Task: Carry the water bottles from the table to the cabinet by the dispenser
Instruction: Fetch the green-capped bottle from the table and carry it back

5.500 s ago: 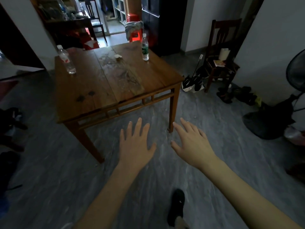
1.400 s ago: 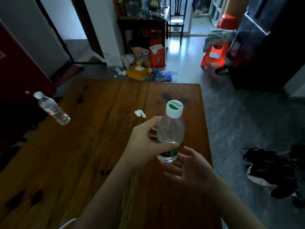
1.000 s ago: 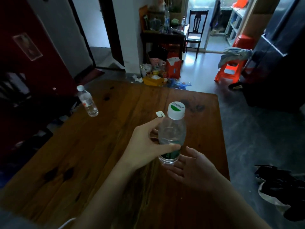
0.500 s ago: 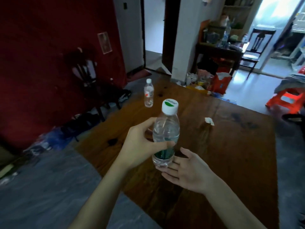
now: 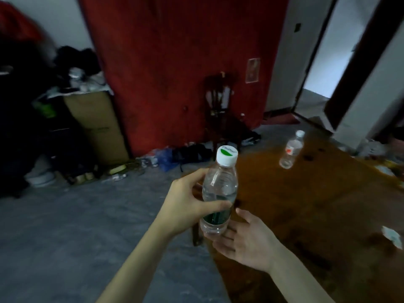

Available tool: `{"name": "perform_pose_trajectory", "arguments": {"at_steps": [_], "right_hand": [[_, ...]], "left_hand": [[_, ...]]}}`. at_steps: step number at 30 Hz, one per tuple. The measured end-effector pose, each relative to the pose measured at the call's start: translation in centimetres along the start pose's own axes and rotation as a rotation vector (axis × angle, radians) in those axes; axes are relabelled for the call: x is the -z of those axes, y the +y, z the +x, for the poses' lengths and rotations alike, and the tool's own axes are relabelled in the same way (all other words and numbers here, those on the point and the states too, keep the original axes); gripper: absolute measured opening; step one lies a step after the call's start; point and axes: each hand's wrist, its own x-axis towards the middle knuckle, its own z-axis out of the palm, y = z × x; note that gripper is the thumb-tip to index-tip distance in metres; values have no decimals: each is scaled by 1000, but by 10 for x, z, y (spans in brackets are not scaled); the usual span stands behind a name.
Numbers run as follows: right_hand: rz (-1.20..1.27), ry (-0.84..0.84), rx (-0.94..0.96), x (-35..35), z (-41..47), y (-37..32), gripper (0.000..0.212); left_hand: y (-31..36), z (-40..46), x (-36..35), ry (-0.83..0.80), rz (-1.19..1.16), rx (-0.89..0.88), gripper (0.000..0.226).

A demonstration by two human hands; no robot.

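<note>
Gripping the clear green-labelled plastic water bottle (image 5: 219,193), the left hand (image 5: 188,206) is carrying it; the flat right hand (image 5: 244,239) is supporting its base. Next, probably, comes walking it to the cabinet, not in view, while the second clear red-labelled bottle (image 5: 291,149) is waiting on the brown wooden table (image 5: 317,204).

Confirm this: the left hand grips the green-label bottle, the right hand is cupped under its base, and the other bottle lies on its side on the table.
Not quite. The head view shows the other bottle standing upright on the table, not lying down. The rest holds: the left hand grips the green-label bottle, the right hand open under its base.

The left hand (image 5: 185,206) grips a bottle (image 5: 218,193) upright (green label), the right hand (image 5: 244,239) flat beneath; another bottle (image 5: 291,150) stands near the table's (image 5: 306,215) far edge.
</note>
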Motion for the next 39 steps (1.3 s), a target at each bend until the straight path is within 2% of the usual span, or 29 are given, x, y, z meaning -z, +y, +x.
{"name": "perform_pose_trajectory", "arguments": {"at_steps": [8, 14, 20, 31, 39], "right_hand": [[-262, -213, -215, -74, 58, 38, 68], [-453, -339, -358, -151, 68, 96, 64], [-595, -415, -431, -228, 59, 164, 64], [-744, -553, -467, -336, 33, 294, 65], [-817, -587, -478, -388, 50, 332, 67]], "left_hand": [[-6, -70, 60, 346, 75, 179, 50], [-15, -152, 124, 608, 65, 306, 48], [-16, -233, 183, 796, 85, 353, 46], [-10, -369, 273, 1003, 139, 360, 51], [-24, -402, 316, 1070, 160, 384, 54]]}}
